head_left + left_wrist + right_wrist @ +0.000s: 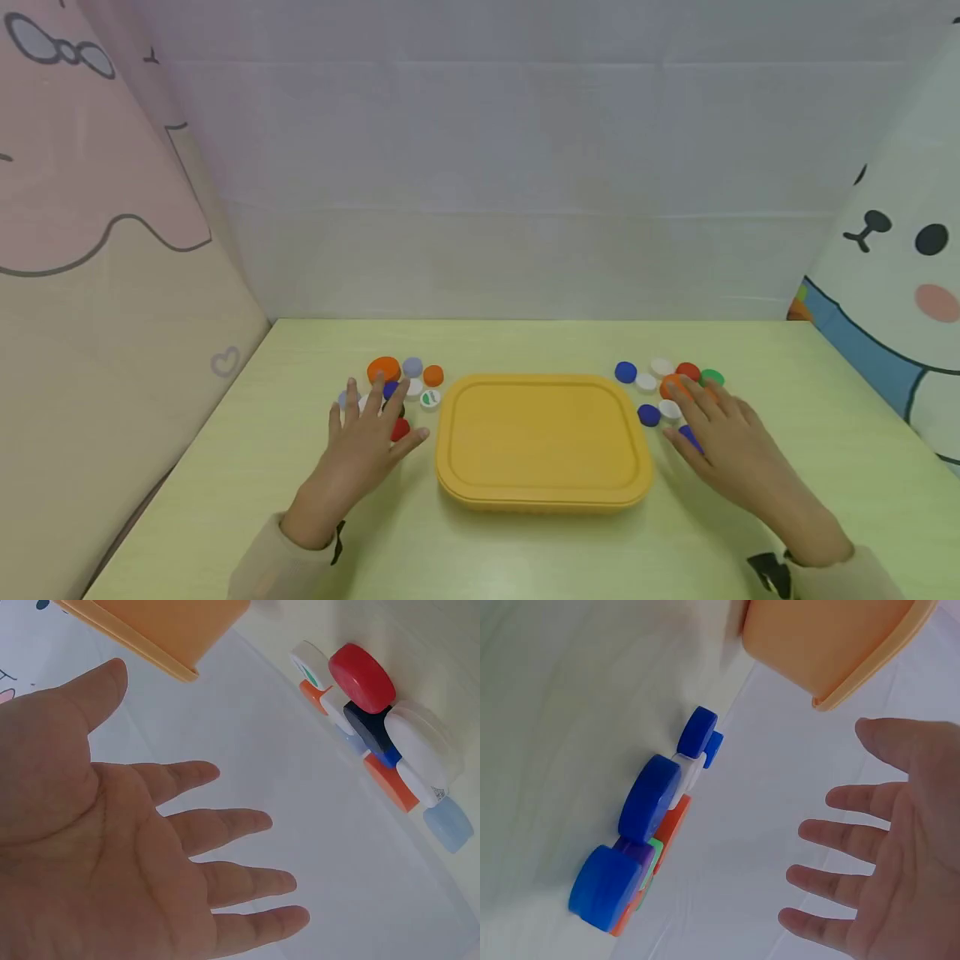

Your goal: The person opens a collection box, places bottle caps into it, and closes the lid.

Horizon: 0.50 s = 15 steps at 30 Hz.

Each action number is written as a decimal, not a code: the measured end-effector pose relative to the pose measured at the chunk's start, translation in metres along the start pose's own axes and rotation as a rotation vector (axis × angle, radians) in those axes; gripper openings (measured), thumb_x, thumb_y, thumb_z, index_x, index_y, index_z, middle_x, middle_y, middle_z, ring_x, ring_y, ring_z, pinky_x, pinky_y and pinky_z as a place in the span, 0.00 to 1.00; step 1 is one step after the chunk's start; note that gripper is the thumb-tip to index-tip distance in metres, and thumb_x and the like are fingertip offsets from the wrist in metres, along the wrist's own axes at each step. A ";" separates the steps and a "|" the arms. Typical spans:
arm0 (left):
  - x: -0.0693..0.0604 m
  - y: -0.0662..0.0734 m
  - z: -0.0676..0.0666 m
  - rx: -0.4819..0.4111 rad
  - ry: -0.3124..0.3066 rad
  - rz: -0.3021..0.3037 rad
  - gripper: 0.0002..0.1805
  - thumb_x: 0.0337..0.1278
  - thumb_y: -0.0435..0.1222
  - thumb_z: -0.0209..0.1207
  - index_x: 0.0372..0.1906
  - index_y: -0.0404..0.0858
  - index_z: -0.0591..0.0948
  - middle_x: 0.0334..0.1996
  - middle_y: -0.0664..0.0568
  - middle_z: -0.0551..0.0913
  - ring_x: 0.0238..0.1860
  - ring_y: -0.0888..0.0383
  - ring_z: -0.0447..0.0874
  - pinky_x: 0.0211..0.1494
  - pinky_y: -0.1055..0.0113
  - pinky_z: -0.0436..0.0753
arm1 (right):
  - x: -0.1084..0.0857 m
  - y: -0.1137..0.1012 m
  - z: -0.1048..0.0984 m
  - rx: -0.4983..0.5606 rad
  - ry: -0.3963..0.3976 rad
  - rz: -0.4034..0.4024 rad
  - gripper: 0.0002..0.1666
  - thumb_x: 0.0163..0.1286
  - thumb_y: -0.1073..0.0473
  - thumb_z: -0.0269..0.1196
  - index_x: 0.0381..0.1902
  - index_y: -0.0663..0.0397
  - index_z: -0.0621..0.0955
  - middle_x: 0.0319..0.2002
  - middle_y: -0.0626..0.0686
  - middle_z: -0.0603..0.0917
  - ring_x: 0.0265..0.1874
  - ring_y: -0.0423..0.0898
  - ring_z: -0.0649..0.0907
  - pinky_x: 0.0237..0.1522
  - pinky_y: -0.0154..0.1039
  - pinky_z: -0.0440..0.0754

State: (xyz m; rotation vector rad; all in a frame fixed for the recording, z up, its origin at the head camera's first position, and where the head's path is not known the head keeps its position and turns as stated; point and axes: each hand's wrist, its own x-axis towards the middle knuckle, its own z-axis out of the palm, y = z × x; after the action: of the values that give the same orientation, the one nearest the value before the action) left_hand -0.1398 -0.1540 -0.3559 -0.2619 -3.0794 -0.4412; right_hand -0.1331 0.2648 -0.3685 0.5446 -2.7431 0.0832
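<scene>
A yellow lidded box [543, 442] sits on the table between the two hands. My left hand [358, 454] hovers with spread fingers above a group of bottle caps, among them a red cap [362, 678] and a light blue cap [448, 824]. Over a second group of caps, right of the box, my right hand [738, 462] is held with its fingers spread; blue caps [650, 798] and an orange cap [674, 387] lie there. Both palms, seen in the wrist views, hold nothing. The hands partly cover the caps in the head view.
The pale table [525, 346] ends at a white cloth [525, 192] behind. Printed cloths with cartoon figures hang at the left [97, 333] and right. A dark clip-like piece shows at each sleeve cuff.
</scene>
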 end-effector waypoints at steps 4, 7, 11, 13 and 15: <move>0.002 0.005 0.001 -0.021 -0.008 0.039 0.39 0.58 0.56 0.50 0.70 0.42 0.56 0.69 0.35 0.50 0.67 0.27 0.38 0.62 0.31 0.48 | 0.003 -0.005 -0.003 0.032 0.056 -0.036 0.32 0.63 0.49 0.59 0.60 0.61 0.68 0.59 0.65 0.70 0.56 0.67 0.69 0.50 0.65 0.67; 0.001 0.010 0.002 -0.028 0.009 0.099 0.37 0.58 0.55 0.51 0.68 0.39 0.60 0.69 0.36 0.54 0.67 0.29 0.44 0.62 0.34 0.53 | 0.006 -0.011 -0.006 0.056 0.079 -0.072 0.32 0.60 0.51 0.61 0.59 0.61 0.70 0.58 0.65 0.72 0.55 0.64 0.71 0.48 0.63 0.70; -0.001 0.019 0.004 -0.052 0.051 0.186 0.34 0.58 0.52 0.53 0.64 0.35 0.66 0.66 0.37 0.60 0.67 0.34 0.53 0.63 0.40 0.60 | 0.010 -0.022 -0.010 0.075 0.118 -0.152 0.30 0.60 0.53 0.62 0.57 0.62 0.72 0.55 0.62 0.75 0.54 0.59 0.73 0.49 0.58 0.73; -0.003 0.023 0.005 -0.064 0.074 0.232 0.33 0.57 0.51 0.54 0.63 0.35 0.68 0.65 0.38 0.63 0.66 0.36 0.56 0.62 0.43 0.63 | 0.011 -0.028 -0.011 0.084 0.137 -0.194 0.27 0.61 0.53 0.61 0.55 0.63 0.74 0.55 0.61 0.76 0.54 0.58 0.74 0.50 0.56 0.73; -0.005 0.027 0.007 -0.056 0.087 0.282 0.32 0.57 0.50 0.55 0.62 0.36 0.69 0.64 0.40 0.66 0.66 0.38 0.59 0.62 0.45 0.65 | 0.012 -0.034 -0.013 0.091 0.150 -0.231 0.25 0.60 0.54 0.61 0.53 0.62 0.76 0.54 0.60 0.77 0.53 0.57 0.75 0.50 0.55 0.74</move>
State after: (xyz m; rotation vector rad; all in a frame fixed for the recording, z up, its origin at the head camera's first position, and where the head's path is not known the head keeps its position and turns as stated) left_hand -0.1303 -0.1270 -0.3552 -0.6495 -2.8857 -0.5092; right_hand -0.1263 0.2310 -0.3526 0.8405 -2.5223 0.1851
